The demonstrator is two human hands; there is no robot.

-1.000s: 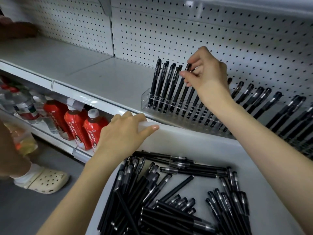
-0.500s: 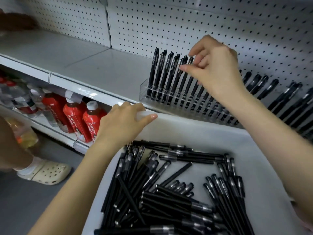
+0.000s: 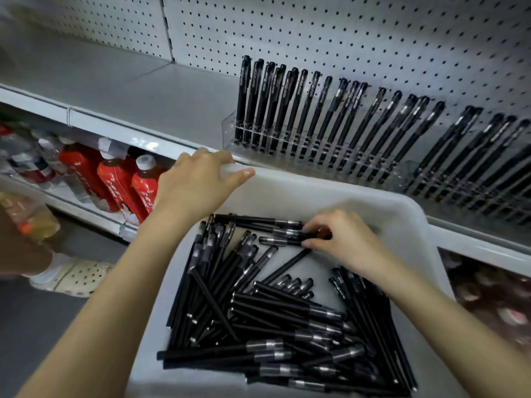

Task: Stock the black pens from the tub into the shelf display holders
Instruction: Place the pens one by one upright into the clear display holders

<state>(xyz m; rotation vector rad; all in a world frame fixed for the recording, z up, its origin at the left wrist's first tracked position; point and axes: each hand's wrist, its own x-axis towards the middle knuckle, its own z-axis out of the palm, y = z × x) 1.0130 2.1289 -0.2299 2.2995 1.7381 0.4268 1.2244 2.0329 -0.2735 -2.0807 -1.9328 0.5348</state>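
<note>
A grey shelf (image 3: 172, 101) backed by white pegboard (image 3: 344, 38) carries clear display holders (image 3: 290, 146) lined with upright pens (image 3: 301, 110); red bottles (image 3: 115, 179) stand on the shelf below. The left hand (image 3: 198, 182) curls its fingers over the white tub's (image 3: 316, 186) far rim; the right hand's (image 3: 347, 245) fingers pinch one of the loose black pens (image 3: 273, 308) inside.

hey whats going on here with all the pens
A person is stocking black pens from a white tub into the clear holder on the shelf. The left hand grips the tub's far rim. The right hand is down in the tub, pinching one pen at the far end of the loose pile. A long row of standing pens fills the holder, and plenty lie in the tub.
</note>
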